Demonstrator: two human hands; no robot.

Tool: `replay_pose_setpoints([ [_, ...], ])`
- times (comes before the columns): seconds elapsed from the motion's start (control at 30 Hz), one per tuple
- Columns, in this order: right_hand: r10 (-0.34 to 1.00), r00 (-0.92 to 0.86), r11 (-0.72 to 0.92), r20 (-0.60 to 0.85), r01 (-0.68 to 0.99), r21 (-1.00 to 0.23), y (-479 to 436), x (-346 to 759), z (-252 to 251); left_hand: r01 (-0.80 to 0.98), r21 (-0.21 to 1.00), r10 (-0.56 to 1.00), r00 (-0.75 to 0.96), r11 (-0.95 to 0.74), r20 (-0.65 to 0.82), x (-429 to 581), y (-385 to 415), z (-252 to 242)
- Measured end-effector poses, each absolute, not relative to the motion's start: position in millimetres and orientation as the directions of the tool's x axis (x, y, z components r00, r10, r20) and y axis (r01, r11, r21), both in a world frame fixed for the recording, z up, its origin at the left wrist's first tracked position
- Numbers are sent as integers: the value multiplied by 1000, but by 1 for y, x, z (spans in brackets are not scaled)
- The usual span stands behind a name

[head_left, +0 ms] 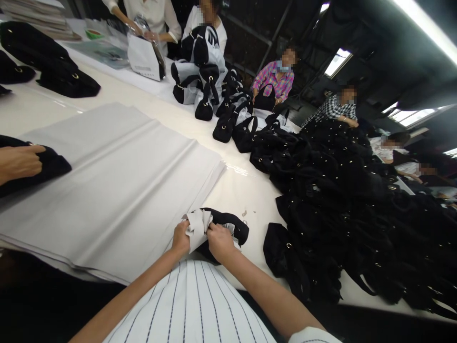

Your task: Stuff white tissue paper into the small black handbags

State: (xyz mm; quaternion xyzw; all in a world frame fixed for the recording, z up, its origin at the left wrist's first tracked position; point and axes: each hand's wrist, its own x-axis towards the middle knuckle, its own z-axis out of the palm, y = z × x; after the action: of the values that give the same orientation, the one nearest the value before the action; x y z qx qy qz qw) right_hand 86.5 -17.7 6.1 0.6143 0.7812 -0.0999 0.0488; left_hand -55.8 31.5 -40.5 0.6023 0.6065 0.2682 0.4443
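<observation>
Close to my body, a black handbag [228, 220] lies on the pale table, partly covered by my hands and by paper. Crumpled light grey paper [198, 227] sits at the bag's near left side. My left hand [181, 239] is closed on the left edge of that paper. Fingers bent, my right hand [220, 240] grips the paper's right side at the bag; its fingertips are partly hidden. Just left of my hands is a stack of large light grey paper sheets [117, 190].
A big heap of black handbags [339, 190] covers the right side. Bags stuffed with paper [205, 81] are piled at the far edge. At left, another person's hand [21, 163] rests on a black bag [55, 164]. Several people work along the far side.
</observation>
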Motion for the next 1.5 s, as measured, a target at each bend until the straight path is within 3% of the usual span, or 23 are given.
replay_pose_setpoints([
  [0.23, 948, -301, 271, -105, 935, -230, -37, 106, 6, 599, 784, 967, 60, 164, -248, -56, 45, -42],
  [0.37, 949, -217, 179, -229, 968, -175, -29, 108, 0, 594, 787, 967, 60, 166, -250, -44, 42, -33],
  [0.5, 908, -213, 155, -361, 971, -184, -3, 104, -8, 625, 779, 986, 94, 47, -135, -36, 34, -27],
  [0.63, 864, -224, 144, -452, 968, -206, 29, 99, -22, 654, 753, 991, 129, -69, -20, -34, 31, -28],
  [0.77, 854, -190, 114, -484, 977, -183, 40, 97, -28, 653, 754, 993, 121, -76, -5, -32, 34, -28],
  [0.87, 893, -164, 88, -419, 977, -195, 23, 99, -21, 632, 772, 991, 128, -63, -23, -35, 35, -27],
  [1.0, 950, -214, 117, -226, 918, -378, -11, 105, -8, 629, 776, 991, 129, -47, -45, -42, 34, -28],
  [1.07, 939, -274, 175, -209, 901, -398, -21, 110, -4, 637, 769, 992, 125, -55, -32, -44, 32, -29],
  [1.3, 834, -463, 424, -299, 886, -187, -13, 101, -10, 703, 667, 968, 211, -248, 137, -38, 26, -33],
  [1.4, 826, -410, 411, -386, 908, -84, 2, 84, -22, 738, 589, 943, 289, -328, 164, -39, 22, -34],
  [1.5, 785, -318, 342, -532, 938, -56, 21, 75, -31, 761, 548, 936, 321, -347, 147, -40, 21, -34],
])
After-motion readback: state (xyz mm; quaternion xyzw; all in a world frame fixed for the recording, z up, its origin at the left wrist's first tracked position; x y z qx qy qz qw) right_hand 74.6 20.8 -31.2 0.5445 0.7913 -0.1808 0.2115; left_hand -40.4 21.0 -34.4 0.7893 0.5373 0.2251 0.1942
